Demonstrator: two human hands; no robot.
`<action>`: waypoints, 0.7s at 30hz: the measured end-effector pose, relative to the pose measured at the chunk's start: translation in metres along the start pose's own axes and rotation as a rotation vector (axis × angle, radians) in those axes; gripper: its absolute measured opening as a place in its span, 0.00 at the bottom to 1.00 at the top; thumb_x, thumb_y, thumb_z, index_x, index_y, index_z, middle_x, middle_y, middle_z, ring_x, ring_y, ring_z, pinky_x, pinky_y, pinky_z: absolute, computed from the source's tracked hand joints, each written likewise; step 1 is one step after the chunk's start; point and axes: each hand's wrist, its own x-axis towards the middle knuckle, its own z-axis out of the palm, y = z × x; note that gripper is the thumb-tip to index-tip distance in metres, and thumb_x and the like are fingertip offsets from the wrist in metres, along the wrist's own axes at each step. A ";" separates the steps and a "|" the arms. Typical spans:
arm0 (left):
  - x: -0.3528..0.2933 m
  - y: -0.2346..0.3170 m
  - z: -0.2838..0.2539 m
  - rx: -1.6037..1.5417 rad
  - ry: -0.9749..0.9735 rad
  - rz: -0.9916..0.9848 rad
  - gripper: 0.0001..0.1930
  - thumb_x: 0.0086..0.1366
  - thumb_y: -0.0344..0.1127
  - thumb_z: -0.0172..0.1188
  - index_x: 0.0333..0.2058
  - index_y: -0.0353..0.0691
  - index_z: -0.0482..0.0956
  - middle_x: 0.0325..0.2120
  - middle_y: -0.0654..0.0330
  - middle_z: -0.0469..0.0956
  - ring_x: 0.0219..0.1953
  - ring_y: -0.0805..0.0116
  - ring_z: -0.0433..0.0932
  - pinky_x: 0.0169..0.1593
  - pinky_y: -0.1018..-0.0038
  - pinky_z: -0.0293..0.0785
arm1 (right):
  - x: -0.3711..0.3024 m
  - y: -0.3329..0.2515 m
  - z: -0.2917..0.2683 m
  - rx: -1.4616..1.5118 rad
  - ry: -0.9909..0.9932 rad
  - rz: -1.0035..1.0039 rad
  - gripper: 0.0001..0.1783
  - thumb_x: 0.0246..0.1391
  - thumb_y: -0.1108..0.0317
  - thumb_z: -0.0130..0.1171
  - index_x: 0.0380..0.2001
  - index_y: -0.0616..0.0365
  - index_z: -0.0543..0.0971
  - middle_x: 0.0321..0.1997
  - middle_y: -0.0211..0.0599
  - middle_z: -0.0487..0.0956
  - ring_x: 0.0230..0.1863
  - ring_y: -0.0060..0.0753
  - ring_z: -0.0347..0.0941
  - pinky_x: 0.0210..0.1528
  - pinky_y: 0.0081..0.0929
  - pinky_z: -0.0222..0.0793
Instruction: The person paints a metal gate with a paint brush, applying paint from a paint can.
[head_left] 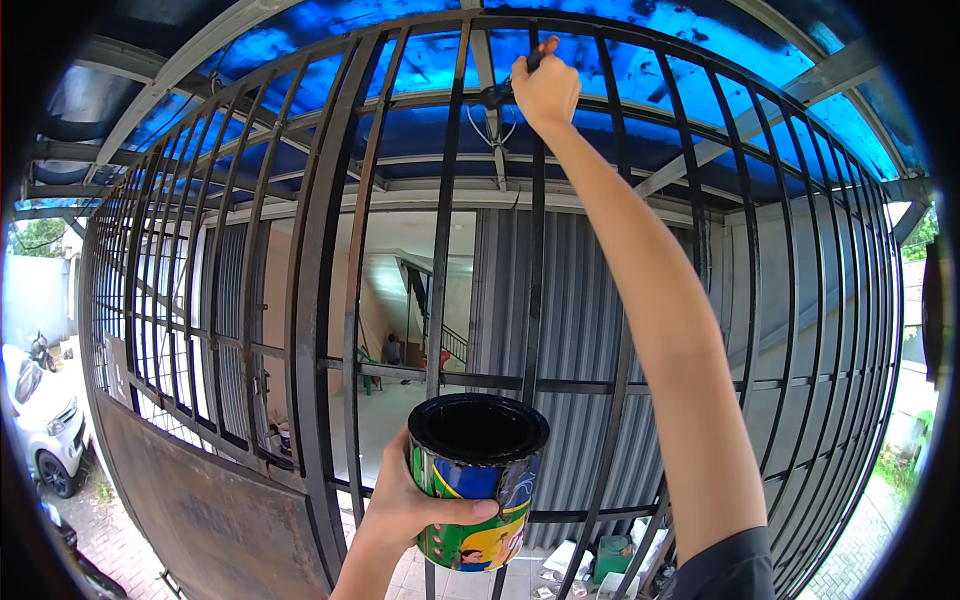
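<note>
Both grips are closed on something. Left hand point(400, 505): the grip wraps the side of the can point(465, 478), thumb laid across the front, other fingers round the left side and partly hidden. Right hand point(550, 92): the grip is clenched round the brush point(495, 96), its dark handle poking out above the fist and its dark head pointing left, near the upper crossbar point(425, 99). Whether the brush head touches the metal, I cannot tell.

The can sits low in the middle of the view, roughly upright and just in front of the bars point(536, 260). Its top is uncovered, the rim and inside are black, and dark smears mark the green, blue and yellow label. The brush is high up, well apart from the can. The right arm stretches upward, with a dark sleeve point(730, 565) at its lower end.

The bars are mostly black, some with brownish stretches. At lower left they meet a brown metal panel point(210, 490). Behind them stands a grey ribbed shutter point(575, 290), with a stair rail point(455, 345) in the room beside it. Blue roofing point(420, 60) spans overhead, and a white car point(50, 425) is at far left.
</note>
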 end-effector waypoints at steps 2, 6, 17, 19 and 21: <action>-0.001 0.001 0.002 0.001 0.003 -0.005 0.41 0.26 0.28 0.75 0.45 0.29 0.65 0.37 0.52 0.74 0.40 0.63 0.74 0.48 0.68 0.70 | 0.010 -0.011 -0.016 -0.107 -0.049 -0.113 0.13 0.45 0.62 0.54 0.20 0.63 0.77 0.20 0.49 0.77 0.26 0.49 0.76 0.33 0.39 0.72; -0.001 0.000 0.006 -0.004 0.022 -0.005 0.42 0.25 0.28 0.75 0.45 0.29 0.65 0.37 0.52 0.74 0.40 0.63 0.74 0.48 0.68 0.70 | 0.022 -0.024 -0.019 -0.287 -0.206 -0.386 0.10 0.46 0.65 0.53 0.24 0.63 0.76 0.23 0.48 0.77 0.26 0.50 0.76 0.31 0.40 0.72; -0.015 -0.003 -0.001 0.000 0.078 -0.010 0.42 0.24 0.29 0.74 0.44 0.29 0.65 0.37 0.52 0.74 0.39 0.63 0.74 0.47 0.69 0.70 | -0.026 -0.063 -0.021 -0.069 -0.650 -0.821 0.12 0.52 0.62 0.50 0.34 0.57 0.77 0.22 0.42 0.77 0.26 0.45 0.74 0.31 0.36 0.70; -0.022 -0.003 -0.008 0.011 0.093 -0.021 0.42 0.24 0.29 0.74 0.44 0.29 0.65 0.37 0.52 0.74 0.39 0.63 0.74 0.47 0.69 0.70 | -0.048 -0.069 -0.036 0.002 -0.735 -0.857 0.12 0.52 0.62 0.50 0.33 0.58 0.76 0.23 0.41 0.77 0.26 0.44 0.74 0.31 0.36 0.70; -0.028 0.000 -0.011 0.025 0.102 -0.006 0.43 0.23 0.29 0.74 0.44 0.28 0.66 0.37 0.52 0.74 0.39 0.63 0.74 0.47 0.69 0.70 | -0.071 -0.075 -0.059 0.057 -0.878 -0.904 0.11 0.51 0.62 0.51 0.31 0.58 0.76 0.22 0.40 0.77 0.25 0.42 0.74 0.30 0.35 0.70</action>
